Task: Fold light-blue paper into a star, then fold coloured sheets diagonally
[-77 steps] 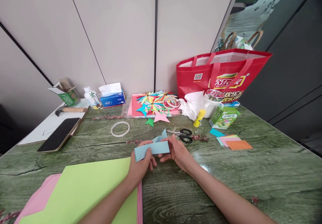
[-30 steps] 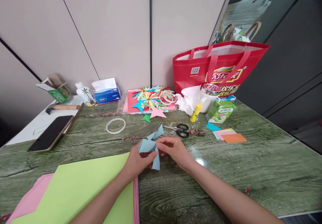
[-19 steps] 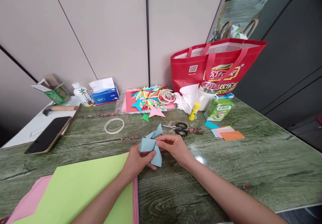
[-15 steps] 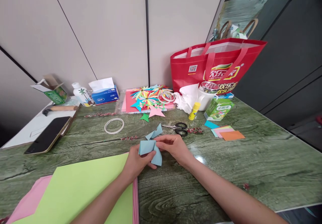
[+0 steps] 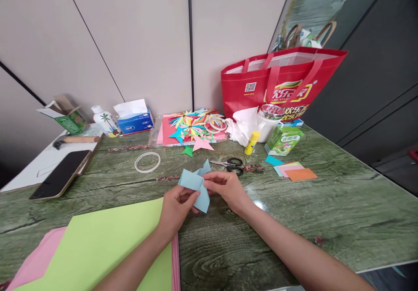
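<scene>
Between my two hands is a light blue piece of folded paper (image 5: 192, 180), with flaps standing out at several angles. My left hand (image 5: 176, 206) pinches its lower left part, thumb in front and fingers behind. On the other side, my right hand (image 5: 225, 188) grips the right edge near the centre fold with thumb and forefinger. The paper is held above the table, and one pointed flap sticks up at the back. Just beyond my right hand lie black-handled scissors (image 5: 233, 164). Left of the paper's far side is a white roll of tape (image 5: 147, 162).
Lime green sheets (image 5: 120, 238) over pink ones lie under my left forearm. Paper stars (image 5: 203, 143), a glue stick (image 5: 252, 143), a white mug (image 5: 266, 125) and a red bag (image 5: 241, 95) stand or lie behind. Small coloured papers (image 5: 302, 174) are at right, a phone (image 5: 62, 175) at left.
The folded paper has turned slightly, its left flap rising and tilting, with its rear flap now closer behind. My left hand has shifted a little up; my right hand keeps its pinch.
</scene>
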Available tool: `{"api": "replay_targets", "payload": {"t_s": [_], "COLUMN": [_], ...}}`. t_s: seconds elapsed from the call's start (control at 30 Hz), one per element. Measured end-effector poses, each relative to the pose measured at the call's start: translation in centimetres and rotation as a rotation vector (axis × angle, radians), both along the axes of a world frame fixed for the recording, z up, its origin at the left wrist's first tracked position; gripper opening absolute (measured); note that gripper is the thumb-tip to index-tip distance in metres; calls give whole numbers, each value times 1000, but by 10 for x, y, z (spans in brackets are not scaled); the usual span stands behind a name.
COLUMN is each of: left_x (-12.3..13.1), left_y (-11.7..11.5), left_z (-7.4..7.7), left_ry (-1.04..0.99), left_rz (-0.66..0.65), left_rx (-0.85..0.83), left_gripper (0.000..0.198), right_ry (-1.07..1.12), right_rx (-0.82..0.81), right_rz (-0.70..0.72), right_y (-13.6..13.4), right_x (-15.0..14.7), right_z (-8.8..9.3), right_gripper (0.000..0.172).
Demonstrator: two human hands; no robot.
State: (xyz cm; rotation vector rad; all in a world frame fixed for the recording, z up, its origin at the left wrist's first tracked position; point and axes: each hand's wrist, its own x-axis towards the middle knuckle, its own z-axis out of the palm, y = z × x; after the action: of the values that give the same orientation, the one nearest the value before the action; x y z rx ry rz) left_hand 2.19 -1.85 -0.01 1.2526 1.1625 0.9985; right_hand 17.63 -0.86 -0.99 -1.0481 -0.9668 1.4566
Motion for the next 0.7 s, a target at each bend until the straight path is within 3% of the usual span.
{"api": "replay_targets", "payload": {"t_s": [0.27,0.57,0.7], "left_x": [-3,-3,-4], "left_y": [-1,0,-2], "left_z": [-7,-5,-5], "left_ry": [116,138,271], "left_rz": [44,-30,-20], "left_rx": [153,172,300], "left_gripper": [12,19,19], "right_ry": [-37,-67,-82], "right_rx": [-7,-9,14], "right_rz": [-23,-24,-43], "right_y": [-2,-3,-3], "right_x": [-2,-3,-3], "right_z": [4,5,5], "right_gripper": [23,25,24]}}
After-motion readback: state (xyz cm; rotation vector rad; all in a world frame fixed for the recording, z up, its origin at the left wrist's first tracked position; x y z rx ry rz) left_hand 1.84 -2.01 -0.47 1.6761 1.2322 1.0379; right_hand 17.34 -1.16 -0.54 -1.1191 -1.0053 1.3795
